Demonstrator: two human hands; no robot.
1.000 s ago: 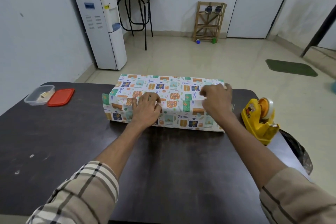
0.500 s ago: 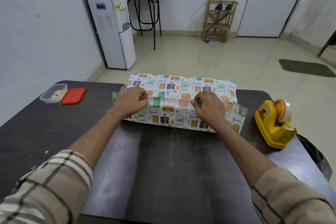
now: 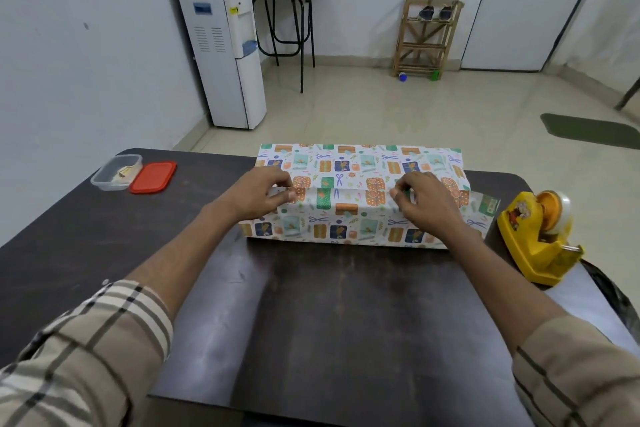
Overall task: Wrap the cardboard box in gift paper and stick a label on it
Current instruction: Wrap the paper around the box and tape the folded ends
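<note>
A person's left hand (image 3: 259, 192) and right hand (image 3: 427, 206) pinch the near edge of the gift paper (image 3: 360, 163) along the top of the cardboard box, which sits fully covered at the far side of the dark desk (image 3: 346, 322). Each grip is narrow, thumb and fingers closed on the paper fold. A second ago both hands lay over the top of the package; they now hold the overlap where the two paper edges meet, suggesting the long seam is being lined up for taping. The paper end (image 3: 486, 206) at the right juts out unfolded, so the ends appear still to do, and no label shows on the wrapping. A yellow tape dispenser (image 3: 533, 236) stands just beside the box's right end; a clear container (image 3: 116, 172) and red lid (image 3: 153, 177) lie at far left.
</note>
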